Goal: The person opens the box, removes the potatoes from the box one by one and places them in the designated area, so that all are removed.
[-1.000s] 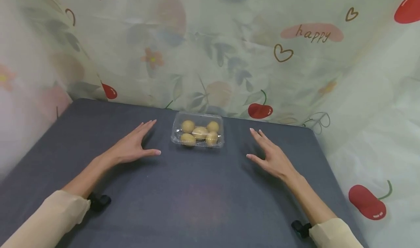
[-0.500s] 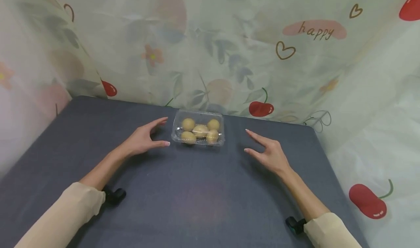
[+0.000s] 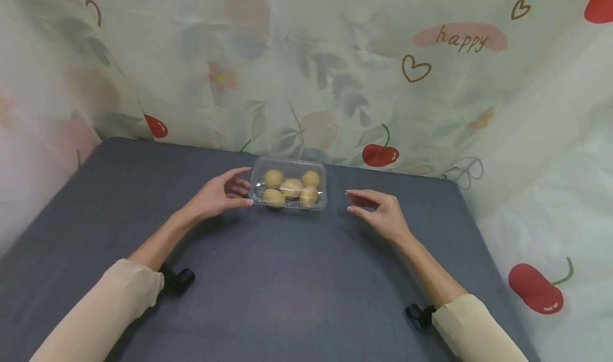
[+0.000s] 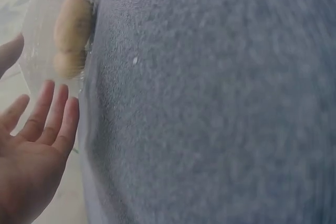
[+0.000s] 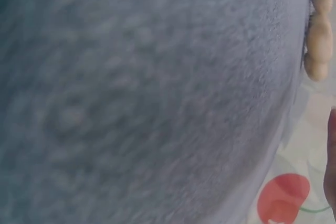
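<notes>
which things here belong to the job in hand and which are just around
Job, apparently:
clear plastic box
five round yellow things inside
left hand, by the box
right hand, apart from it

Just around:
dark tabletop
printed sheet behind
black wrist gadgets

Pale, creased sheeting (image 3: 306, 48) — printed with red cherries (image 3: 380, 155) and brown outlined hearts (image 3: 405, 75) — hangs along the far, left and right sides of a dark blue-grey, fabric-covered surface (image 3: 292, 277).

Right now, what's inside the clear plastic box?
Inside the clear plastic box, five roundish tan items show through: four around a middle one. Their undersides are hidden from view.
</notes>
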A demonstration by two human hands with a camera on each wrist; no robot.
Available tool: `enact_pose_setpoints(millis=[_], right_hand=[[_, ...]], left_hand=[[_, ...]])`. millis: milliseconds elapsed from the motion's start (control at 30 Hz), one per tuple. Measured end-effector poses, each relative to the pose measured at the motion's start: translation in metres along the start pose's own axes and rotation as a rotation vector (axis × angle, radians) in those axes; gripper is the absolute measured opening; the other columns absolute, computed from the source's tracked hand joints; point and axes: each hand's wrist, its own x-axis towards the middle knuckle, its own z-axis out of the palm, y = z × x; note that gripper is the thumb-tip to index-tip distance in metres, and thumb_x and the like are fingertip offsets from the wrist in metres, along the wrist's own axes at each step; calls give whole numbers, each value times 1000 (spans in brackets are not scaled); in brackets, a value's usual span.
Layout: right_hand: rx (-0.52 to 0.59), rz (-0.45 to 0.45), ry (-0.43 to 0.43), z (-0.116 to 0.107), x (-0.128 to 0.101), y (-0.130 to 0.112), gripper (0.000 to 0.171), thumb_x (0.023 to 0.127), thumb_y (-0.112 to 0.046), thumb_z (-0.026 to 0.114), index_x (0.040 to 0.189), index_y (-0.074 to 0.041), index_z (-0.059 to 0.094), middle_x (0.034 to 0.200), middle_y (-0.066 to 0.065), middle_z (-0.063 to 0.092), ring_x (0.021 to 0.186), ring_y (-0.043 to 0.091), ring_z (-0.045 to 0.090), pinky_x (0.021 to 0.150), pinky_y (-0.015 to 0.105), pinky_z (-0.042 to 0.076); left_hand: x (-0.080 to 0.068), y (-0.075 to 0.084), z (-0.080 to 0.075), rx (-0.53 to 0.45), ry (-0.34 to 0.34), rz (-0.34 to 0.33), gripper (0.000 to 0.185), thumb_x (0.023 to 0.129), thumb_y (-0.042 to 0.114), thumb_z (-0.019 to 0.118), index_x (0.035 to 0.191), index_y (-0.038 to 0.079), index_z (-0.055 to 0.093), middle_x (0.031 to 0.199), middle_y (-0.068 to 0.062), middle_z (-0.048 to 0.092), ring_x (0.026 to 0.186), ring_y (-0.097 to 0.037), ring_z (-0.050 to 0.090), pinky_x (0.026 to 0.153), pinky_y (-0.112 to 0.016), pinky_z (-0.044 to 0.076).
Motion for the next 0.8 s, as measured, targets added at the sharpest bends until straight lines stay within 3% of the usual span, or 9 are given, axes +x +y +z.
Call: enact_pose_setpoints(millis=[133,300,600,800], right_hand=[[41,93,-35,2,6,-6,33,86,3,75,118,6,69,112,22,69,98,38,68,86,40,56],[114,177,-74,7,11,11,35,88,-3,75,123,0,69,118,19,68,105,36,66,89,46,54],[126,176,-113,19,17,21,35,89,-12,77,121,0,70,114,9,70,99,21,68,82,31,57],[142,212,-138,26,20,19,32,89,-7,75,120,2,70,113,18,69,99,30,67,77,24,56]], left_hand=[[2,1,2,-41,-13,-35,91,87,17,79,158,14,23,136,-17,52,117,-32,59,95,-45,52],[5,4,3,-91,-28,-74,92,87,14,79,159,17,22,140,-16,46,119,-33,57,90,-44,54],[9,3,5,-96,-36,-106,87,88,12,77,158,16,26,139,-15,45,120,-31,57,92,-43,53],[11,1,10,-139,-25,-106,87,87,8,78,158,14,27,128,-15,50,110,-27,61,86,-35,53]])
